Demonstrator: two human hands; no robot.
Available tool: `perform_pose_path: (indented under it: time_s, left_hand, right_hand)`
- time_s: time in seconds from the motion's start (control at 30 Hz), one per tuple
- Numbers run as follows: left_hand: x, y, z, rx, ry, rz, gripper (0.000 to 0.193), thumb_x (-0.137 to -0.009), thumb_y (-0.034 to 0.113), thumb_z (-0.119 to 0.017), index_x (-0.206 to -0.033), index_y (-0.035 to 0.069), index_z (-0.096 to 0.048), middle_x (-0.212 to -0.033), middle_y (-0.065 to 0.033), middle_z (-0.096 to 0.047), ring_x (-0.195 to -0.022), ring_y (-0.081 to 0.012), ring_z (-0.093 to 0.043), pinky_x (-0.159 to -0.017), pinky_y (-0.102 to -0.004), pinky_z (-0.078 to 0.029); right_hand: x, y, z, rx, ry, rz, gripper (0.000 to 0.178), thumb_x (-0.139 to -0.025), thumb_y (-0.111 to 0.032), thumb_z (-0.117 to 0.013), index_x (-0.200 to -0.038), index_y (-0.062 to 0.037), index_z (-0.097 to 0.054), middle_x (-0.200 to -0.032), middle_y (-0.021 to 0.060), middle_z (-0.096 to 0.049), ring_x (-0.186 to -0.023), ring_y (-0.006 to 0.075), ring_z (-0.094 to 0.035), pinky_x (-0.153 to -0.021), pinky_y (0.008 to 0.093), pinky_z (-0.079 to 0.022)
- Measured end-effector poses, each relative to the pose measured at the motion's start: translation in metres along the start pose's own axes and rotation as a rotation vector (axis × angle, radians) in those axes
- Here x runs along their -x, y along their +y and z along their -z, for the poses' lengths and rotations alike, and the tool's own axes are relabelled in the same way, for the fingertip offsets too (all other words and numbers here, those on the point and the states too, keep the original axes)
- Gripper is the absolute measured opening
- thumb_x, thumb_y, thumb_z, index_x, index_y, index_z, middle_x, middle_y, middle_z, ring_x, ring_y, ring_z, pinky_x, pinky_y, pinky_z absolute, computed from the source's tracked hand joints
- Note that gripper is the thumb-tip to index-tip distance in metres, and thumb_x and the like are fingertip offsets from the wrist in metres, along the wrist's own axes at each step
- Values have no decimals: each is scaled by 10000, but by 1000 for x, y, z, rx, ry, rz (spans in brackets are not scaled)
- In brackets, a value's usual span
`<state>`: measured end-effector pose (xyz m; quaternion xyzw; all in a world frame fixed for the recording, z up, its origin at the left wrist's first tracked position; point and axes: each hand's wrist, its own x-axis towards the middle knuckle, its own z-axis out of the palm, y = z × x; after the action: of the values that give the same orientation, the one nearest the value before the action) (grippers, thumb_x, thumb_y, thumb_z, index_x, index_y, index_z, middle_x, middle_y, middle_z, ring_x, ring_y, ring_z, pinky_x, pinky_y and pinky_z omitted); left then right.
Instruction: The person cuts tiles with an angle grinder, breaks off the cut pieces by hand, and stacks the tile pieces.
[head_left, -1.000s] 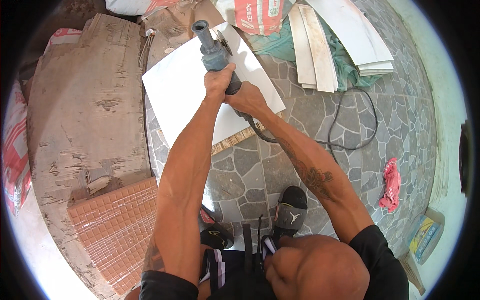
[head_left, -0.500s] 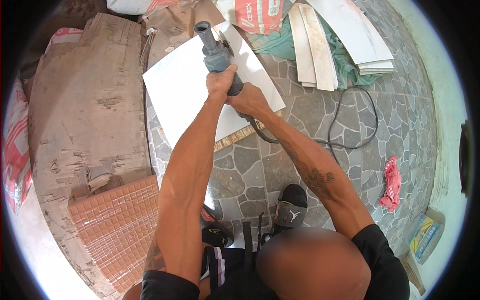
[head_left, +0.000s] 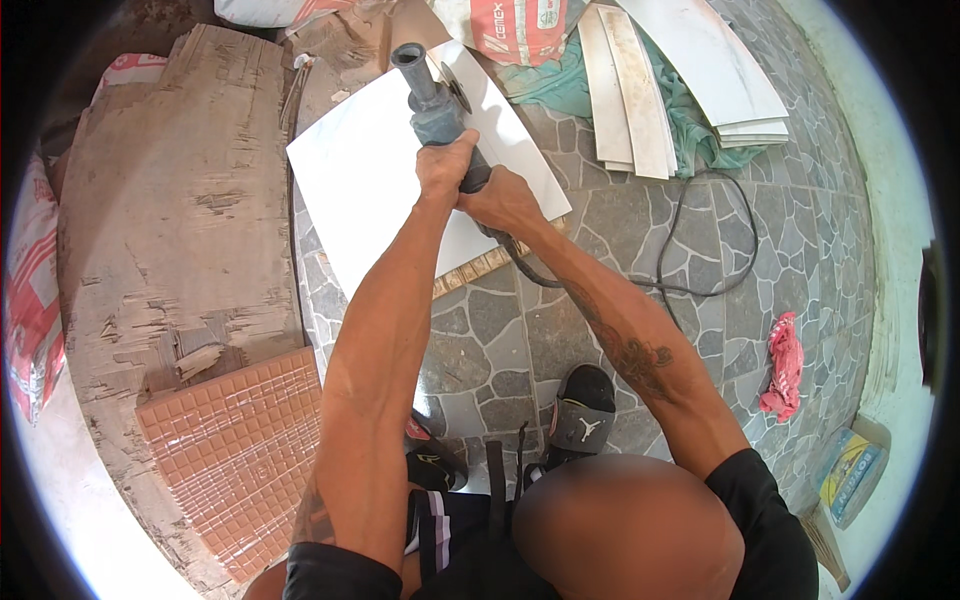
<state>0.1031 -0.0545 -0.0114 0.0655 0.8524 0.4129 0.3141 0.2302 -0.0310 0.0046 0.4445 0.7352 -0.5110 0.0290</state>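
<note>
Both arms reach forward over a large white tile (head_left: 350, 190), which lies slantwise on a wooden-edged support (head_left: 470, 274). A blue-grey angle grinder (head_left: 438, 122) is in my two hands above the tile. My left hand (head_left: 447, 165) is closed around its body just behind the head. Farther back, my right hand (head_left: 503, 200) wraps the rear of the grinder, where its black cord (head_left: 528, 270) comes out. The thin cutting disc (head_left: 457, 88) stands on edge at the grinder's right side, near the tile's far part. Whether it touches the tile cannot be made out.
A worn wooden board (head_left: 180, 220) and a brown gridded tile (head_left: 240, 440) lie on the left. White tile strips (head_left: 635, 100) rest on green cloth (head_left: 550, 85) at the far right. The cord loops across the stone-patterned floor (head_left: 620, 225), near a red rag (head_left: 783, 365).
The grinder and both hands have shifted very slightly to the right. My grip on it is the same.
</note>
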Motion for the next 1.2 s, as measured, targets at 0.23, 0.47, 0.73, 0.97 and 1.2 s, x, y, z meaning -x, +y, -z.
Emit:
perform_pose_path:
  time_s: [0.23, 0.47, 0.73, 0.97, 1.2]
  left_hand:
    - [9, 0, -1, -2, -6, -14, 646, -695, 378, -799, -1045, -148, -663, -1033, -183, -696, -924, -253, -670, -822, -364, -524]
    - [18, -1, -2, -5, -1, 2, 686, -664, 434, -793, -1033, -134, -687, -1081, -250, -704, -1011, -310, -694, -879, -380, -528]
    - [24, -4, -2, -11, -7, -10, 697, -696, 409, -801, -1065, -165, -656, -1048, -208, -696, -946, -266, -674, -833, -373, -522]
    - [31, -6, -2, -28, 2, 1, 686, -685, 409, -792, -1045, -161, -664, -1041, -214, -696, -936, -276, -677, -827, -373, -523]
    - [38, -6, -3, -36, 13, 23, 687, -643, 434, -792, -1024, -129, -691, -1066, -252, -708, -998, -323, -700, -882, -388, -533]
  right_hand:
    - [4, 5, -1, 10, 26, 5, 821, -605, -625, -816, -973, 93, -664, -962, 250, -715, -940, 365, -714, -803, 417, -563]
    - [9, 8, -1, 23, 24, 4, 812, -611, -621, -814, -971, 92, -668, -960, 254, -715, -942, 370, -713, -805, 419, -561]
    - [16, 9, 0, 28, 27, -2, 816, -608, -619, -813, -975, 95, -666, -970, 259, -712, -950, 376, -710, -813, 423, -559]
    - [23, 11, 1, 32, 32, 5, 832, -614, -617, -811, -993, 107, -655, -984, 271, -707, -964, 385, -704, -821, 424, -556]
    - [28, 15, 0, 38, 53, 5, 835, -625, -609, -809, -1001, 118, -642, -989, 278, -703, -959, 397, -702, -825, 429, -554]
